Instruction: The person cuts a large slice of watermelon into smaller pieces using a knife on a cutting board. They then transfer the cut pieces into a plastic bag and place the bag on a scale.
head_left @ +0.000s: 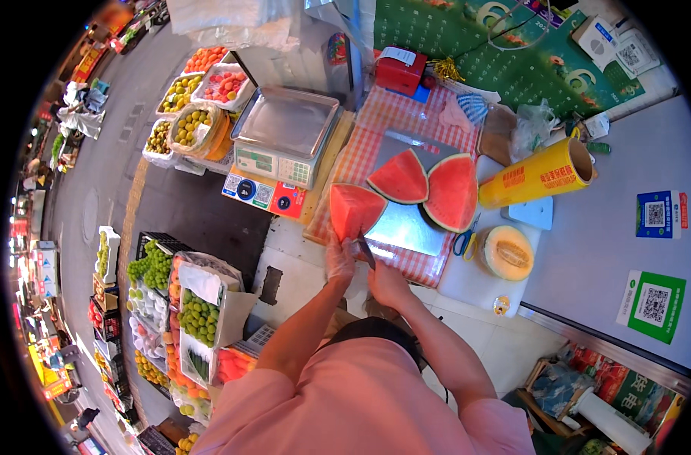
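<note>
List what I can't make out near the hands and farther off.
All in the head view:
Knife grip: hidden by the right hand.
Knife tip: too small to tell whether it touches the nearest watermelon wedge.
That wedge's underside: hidden by the wedge itself.
Green poster: cut off by the top edge.
Distant stalls: blurred, small.

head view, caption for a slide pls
Left hand against a watermelon wedge, knife in right hand, two more wedges nearby.

Left of the left grip (339, 262), a grey street (95, 167) passes brightly lit stalls (53, 371). Below it shows pale tiled floor (288, 262). Beyond, a red-checked counter (387, 110) runs toward green wall posters (455, 57); rightward spreads a smooth grey surface (599, 243).
</note>
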### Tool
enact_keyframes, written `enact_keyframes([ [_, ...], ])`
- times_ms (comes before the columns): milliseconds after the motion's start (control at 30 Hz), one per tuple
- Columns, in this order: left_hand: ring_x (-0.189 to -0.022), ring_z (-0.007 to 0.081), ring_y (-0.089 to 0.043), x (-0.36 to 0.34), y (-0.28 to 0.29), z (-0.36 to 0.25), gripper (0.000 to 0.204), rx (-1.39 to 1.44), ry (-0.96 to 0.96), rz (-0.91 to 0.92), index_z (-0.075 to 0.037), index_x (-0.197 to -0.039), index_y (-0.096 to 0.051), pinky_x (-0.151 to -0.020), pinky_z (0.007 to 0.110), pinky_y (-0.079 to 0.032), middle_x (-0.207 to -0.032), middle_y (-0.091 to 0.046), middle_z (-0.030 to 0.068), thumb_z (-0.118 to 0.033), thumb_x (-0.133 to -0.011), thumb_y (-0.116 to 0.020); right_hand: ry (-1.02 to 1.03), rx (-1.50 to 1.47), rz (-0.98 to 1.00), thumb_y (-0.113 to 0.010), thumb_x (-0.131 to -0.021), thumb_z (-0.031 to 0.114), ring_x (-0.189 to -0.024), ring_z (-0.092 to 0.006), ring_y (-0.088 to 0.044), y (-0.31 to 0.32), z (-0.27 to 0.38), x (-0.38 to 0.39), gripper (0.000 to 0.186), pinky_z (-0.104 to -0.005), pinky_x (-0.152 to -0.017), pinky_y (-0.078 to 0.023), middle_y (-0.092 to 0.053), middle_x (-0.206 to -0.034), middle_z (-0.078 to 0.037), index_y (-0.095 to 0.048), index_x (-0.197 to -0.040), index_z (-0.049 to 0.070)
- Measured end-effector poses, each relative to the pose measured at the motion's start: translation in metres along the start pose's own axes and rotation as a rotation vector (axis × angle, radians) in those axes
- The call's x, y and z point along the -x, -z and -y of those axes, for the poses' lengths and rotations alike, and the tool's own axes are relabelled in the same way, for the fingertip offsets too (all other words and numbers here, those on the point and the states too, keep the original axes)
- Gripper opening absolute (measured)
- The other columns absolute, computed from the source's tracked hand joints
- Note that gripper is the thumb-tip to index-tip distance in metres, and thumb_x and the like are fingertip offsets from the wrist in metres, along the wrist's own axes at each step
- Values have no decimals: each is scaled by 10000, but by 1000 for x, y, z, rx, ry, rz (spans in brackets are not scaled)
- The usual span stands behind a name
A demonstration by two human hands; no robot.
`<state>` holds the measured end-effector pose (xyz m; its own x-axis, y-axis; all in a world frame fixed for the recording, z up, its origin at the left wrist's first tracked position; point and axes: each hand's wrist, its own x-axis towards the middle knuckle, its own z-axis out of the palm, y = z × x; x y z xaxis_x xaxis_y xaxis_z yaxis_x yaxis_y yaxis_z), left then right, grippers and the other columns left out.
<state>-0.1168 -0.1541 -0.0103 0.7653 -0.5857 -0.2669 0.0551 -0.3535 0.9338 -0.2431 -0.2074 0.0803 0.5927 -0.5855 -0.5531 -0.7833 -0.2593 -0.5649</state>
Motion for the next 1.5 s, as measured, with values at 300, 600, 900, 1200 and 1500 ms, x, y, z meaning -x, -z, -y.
enact_keyframes([
  [300, -1020, 123, -526, -20, 9, 50, 575, 65, -151, 1, -53, -1507, -299, -850, 274, -469, -1235, -572, 66, -100, -971, -500, 83, -47, -165, -458, -996, 312, -728, -470, -628, 89, -22, 36, 329, -560, -650, -486, -638, -746, -276, -519, -1007, -11],
  [600, -863, 102, -553, -21, 11, 47, 542, -15, -94, 34, -62, -1503, -312, -744, 268, -489, -1115, -613, 41, -170, -1003, -493, 117, -160, -155, -433, -988, 335, -793, -478, -627, 71, -43, -39, 368, -557, -714, -486, -645, -797, -288, -531, -1047, -15],
  [900, -872, 99, -582, -19, 13, 43, 476, 130, -14, 61, -63, -1475, -359, -735, 248, -505, -1122, -606, 52, -109, -1010, -452, 65, -376, 45, -438, -986, 289, -532, -335, -640, 44, -53, -47, 365, -458, -567, -505, -647, -725, -221, -539, -1021, -60],
  [1200, -895, 104, -593, -16, 16, 41, 431, 7, -40, 49, -50, -1415, -432, -743, 262, -500, -1130, -620, 55, -123, -995, -496, 24, -636, 253, -424, -997, 305, -411, -200, -531, 8, -64, -29, 343, -364, -425, -425, -538, -577, -102, -532, -1014, -20],
  [1500, -1111, 261, -616, -27, 26, 2, 564, 748, 333, 277, -86, -1410, -422, -923, 394, -533, -1298, -584, 117, -21, -858, -519, 40, -704, 378, -434, -1014, 331, -383, -139, -468, 21, -73, -38, 330, -301, -380, -379, -510, -561, -60, -520, -991, 13],
])
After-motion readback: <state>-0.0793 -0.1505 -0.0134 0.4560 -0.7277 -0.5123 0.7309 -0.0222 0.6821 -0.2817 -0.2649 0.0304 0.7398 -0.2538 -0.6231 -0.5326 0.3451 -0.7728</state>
